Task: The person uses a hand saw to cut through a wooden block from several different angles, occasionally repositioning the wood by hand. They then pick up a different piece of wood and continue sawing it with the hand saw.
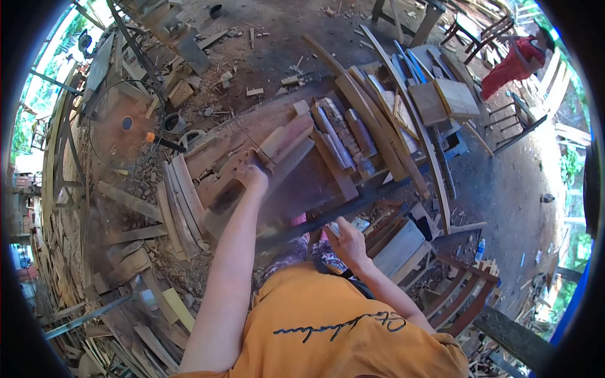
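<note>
Reddish plank [287,140] gripped by left hand [252,173] at 11 o'clock; right hand [345,242] closed on small unclear object; plank positioning underway; steady hold needed next.

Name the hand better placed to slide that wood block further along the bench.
Probably the left hand: it already rests on the end of the wood block on the bench. The right hand is back near the body, gripping something small.

We wear an orange T-shirt [328,327] with dark cursive lettering [343,324] stitched or printed across it, patterned fabric [296,252] below, and both arms bare from the short sleeves down.
</note>
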Demonstrator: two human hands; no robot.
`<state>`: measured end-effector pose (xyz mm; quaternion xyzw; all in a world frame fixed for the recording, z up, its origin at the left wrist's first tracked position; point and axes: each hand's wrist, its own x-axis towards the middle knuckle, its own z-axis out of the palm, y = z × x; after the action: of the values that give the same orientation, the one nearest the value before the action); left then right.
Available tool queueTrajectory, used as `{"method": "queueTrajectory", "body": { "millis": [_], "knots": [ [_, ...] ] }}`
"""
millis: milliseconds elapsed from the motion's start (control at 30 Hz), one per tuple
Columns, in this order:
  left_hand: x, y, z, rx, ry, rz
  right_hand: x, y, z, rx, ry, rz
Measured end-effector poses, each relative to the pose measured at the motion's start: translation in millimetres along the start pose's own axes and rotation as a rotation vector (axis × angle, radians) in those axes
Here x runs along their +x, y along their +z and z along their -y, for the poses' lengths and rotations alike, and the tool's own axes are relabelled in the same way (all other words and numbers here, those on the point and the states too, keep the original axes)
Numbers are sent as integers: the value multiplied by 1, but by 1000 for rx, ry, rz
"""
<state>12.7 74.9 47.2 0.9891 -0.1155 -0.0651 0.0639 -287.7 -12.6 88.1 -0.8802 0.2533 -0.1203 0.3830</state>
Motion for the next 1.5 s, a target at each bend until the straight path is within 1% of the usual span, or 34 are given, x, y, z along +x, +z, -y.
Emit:
{"method": "queueTrajectory", "body": {
  "millis": [33, 167, 233, 267, 333, 367, 433, 467, 533, 600, 633, 667, 700, 733, 800, 867, 933, 967, 1033, 1100, 1167, 1233, 1267, 1333, 1400, 1433, 1500],
  "knots": [
    [-6, -10, -5, 29, 5, 45, 2, 6, 2, 2, 16, 2],
    [-9, -11, -2, 56, 48, 48, 72, 41, 22, 49, -71, -60],
    [-4, 7, 6, 68, 63, -107, 77, 41, 27, 51, -94, -78],
    [-3, 1, 3, 69, 74, -112, 70, 32, 28, 37, -81, -57],
    [-4, -8, -4, 51, 6, -32, 41, 15, 19, 15, -53, -44],
    [-5, -17, -10, 45, 9, -29, 24, 8, 13, 7, -52, -45],
    [-8, -34, -18, 70, -57, 164, 4, -8, 11, 29, 78, 33],
    [-11, -29, -15, 75, -56, 174, 6, -8, 16, 4, 80, 33],
    [-15, -20, -10, 54, 47, -55, 33, 6, 31, 30, 71, 10],
    [-14, -18, -8, 46, 59, -65, 63, 20, 40, 62, 48, -18],
    [-14, -21, -8, 36, 65, -74, 78, 28, 42, 44, 6, 6],
    [-14, -23, -10, 44, 73, -78, 85, 31, 44, 25, -35, 28],
    [-13, -25, -12, 65, 40, -20, 80, 29, 45, 31, -31, 17],
    [-11, -28, -15, 82, 5, 39, 72, 16, 50, 28, -45, 11],
    [-6, -28, -15, 85, 7, 60, 48, 0, 45, 18, -59, 8],
    [-5, -28, -15, 90, 1, 88, 25, -10, 34, 27, 11, 54],
    [-10, -27, -13, 113, 42, 29, 30, -2, 35, 11, 1, 46],
    [-11, -24, -12, 116, 44, 35, 36, 4, 37, -1, -10, 28],
    [-11, -22, -9, 77, 74, -38, 70, 26, 49, 29, -23, 22],
    [-11, -26, -11, 83, 51, -23, 100, 43, 60, 35, -35, 8],
    [-4, -29, -14, 84, 38, -9, 89, 25, 61, 61, -46, 3],
    [1, -24, -16, 86, -56, -2, 62, 6, 51, 68, -55, 10],
    [-1, -24, -19, 77, -59, 3, 43, -3, 42, 56, -30, 23],
    [-10, -23, -20, 144, -4, -5, 35, -9, 39, 40, -2, 54],
    [-5, -23, -12, 122, 28, 12, 47, -5, 48, 5, -9, 46],
    [-3, -24, -10, 90, 62, 18, 63, 9, 49, 11, -8, 49],
    [-4, -29, -12, 94, 75, 3, 102, 41, 52, 98, -67, -15]
  ]
}}
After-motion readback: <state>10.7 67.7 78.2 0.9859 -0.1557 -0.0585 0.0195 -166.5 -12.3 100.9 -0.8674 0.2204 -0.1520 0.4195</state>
